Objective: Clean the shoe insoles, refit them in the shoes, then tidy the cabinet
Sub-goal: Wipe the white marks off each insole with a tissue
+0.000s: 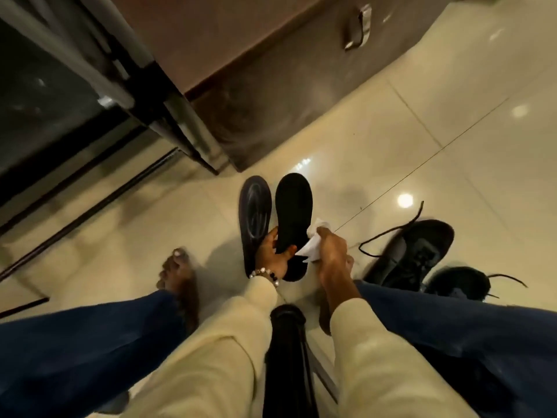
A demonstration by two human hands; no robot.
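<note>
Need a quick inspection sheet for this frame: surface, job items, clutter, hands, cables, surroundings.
Surface: glossy cream tiled floor, lamp glare in spots.
Job's things: two dark insoles held side by side, left insole showing a shiny face, right insole matte black; white wipe against the right insole's edge; two black shoes on the floor to the right, laces loose.
Clutter: nothing seen.
Hands: left hand grips both insoles near the heel end; right hand pinches the wipe.
Cables: nothing seen.
Surroundings: brown cabinet with a metal handle, dark glass panel at left, bare foot, black chair part between the knees.
</note>
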